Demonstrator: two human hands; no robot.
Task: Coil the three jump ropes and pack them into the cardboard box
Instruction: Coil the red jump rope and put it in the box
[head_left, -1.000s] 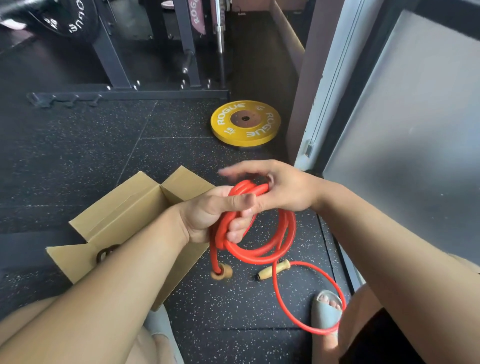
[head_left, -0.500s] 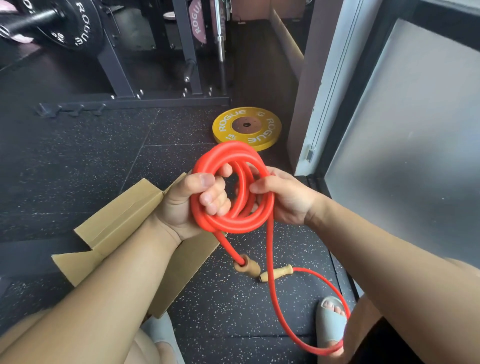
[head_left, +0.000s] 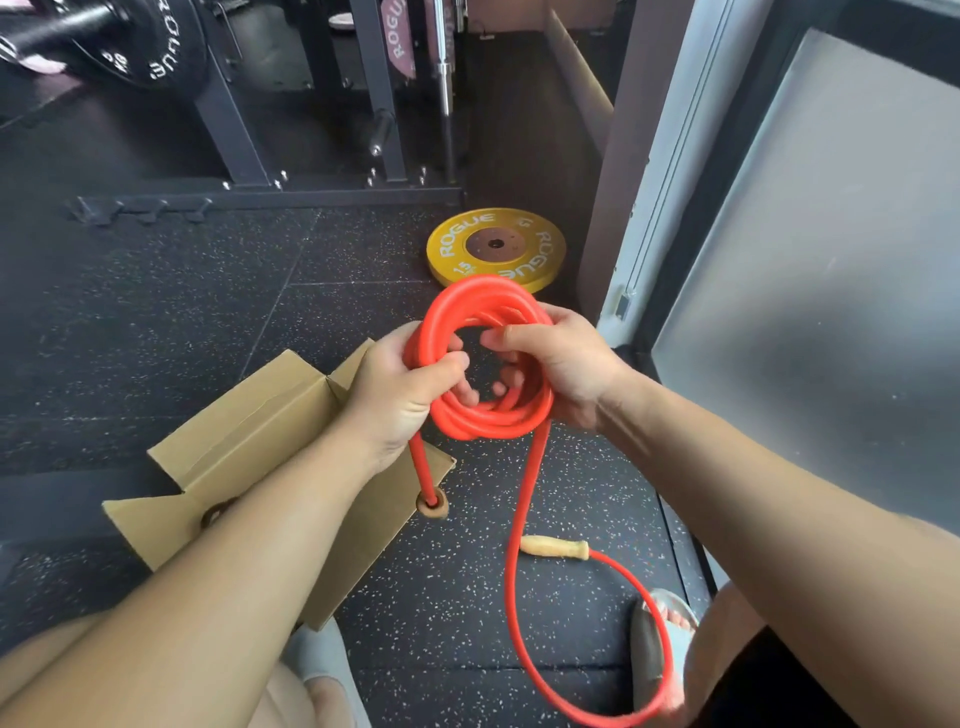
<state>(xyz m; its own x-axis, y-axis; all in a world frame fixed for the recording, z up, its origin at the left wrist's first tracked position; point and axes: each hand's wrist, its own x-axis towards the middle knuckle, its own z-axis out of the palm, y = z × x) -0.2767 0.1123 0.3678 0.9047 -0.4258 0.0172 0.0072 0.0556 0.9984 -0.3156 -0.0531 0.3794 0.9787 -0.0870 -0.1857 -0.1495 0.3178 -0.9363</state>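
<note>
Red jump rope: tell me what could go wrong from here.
1. The coil of the red rubber jump rope is held together only by the left hand and right hand; loosening either could let the loops spring open.
2. Its loose tail crosses the grey sandal, so pulling it in may snag the foot.
3. The dangling wooden grip hangs beside the brown cardboard box flap and might catch there.

Left forearm (head_left: 280, 525) over cardboard box (head_left: 244, 421)
</note>
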